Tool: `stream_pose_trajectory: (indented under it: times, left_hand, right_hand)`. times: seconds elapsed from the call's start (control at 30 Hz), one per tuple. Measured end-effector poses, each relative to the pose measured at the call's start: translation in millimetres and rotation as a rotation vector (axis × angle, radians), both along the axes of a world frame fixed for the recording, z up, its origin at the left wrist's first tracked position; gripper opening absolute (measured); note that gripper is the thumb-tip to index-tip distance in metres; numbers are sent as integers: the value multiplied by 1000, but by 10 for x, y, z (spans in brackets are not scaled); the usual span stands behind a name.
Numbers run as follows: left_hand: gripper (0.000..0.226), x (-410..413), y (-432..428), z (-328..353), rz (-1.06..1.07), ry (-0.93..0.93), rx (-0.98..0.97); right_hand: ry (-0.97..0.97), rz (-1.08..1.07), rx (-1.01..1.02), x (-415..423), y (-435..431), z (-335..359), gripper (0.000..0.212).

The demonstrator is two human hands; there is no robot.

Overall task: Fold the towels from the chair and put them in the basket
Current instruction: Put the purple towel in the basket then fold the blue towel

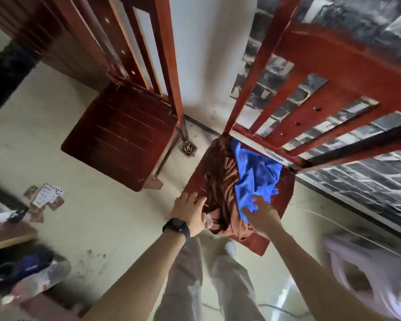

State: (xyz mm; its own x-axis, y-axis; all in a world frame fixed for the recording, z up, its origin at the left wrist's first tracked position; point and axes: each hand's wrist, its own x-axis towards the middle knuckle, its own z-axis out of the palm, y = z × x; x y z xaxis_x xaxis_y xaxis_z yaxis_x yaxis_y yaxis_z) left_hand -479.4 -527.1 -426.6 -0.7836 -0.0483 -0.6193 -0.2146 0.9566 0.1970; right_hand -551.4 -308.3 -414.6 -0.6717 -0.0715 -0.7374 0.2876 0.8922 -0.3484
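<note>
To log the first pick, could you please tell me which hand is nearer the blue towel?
Right. The right hand is at the blue towel, on its near edge; the left hand is beside the brown towel.

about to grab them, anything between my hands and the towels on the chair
Nothing visible. The right hand is at the blue towel, the left hand at the brown towel beside it, on the chair seat.

No legible text, brand or sign anywhere, playing cards (47, 196) on the floor (107, 218) at left of the frame, pips too blurred to read, wristwatch (177, 228) face dark
</note>
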Motion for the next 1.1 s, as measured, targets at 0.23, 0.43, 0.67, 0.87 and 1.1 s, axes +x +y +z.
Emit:
stream_pose_trajectory:
  times: [0.23,0.43,0.67,0.87,1.1]
  left_hand:
    - [71,-231,-196,-1218,-259,-184,2]
    - [72,-150,-338,-1499,-369,-308,35]
    - [47,-774,-254,-723,-179,-299,131]
    - [59,-1529,241,1036,-161,74,577]
    - [53,-1754,715,3511,-371,456,911]
  right_hand:
    - [16,-104,137,18,-222,-783,54]
    - [267,-351,111,110,-122,-864,29]
    - [538,-688,27,-85,96,218,22]
    - [794,-615,-50,-359,208,1681,25]
    - [1116,-320,-99,-390,140,3398,23]
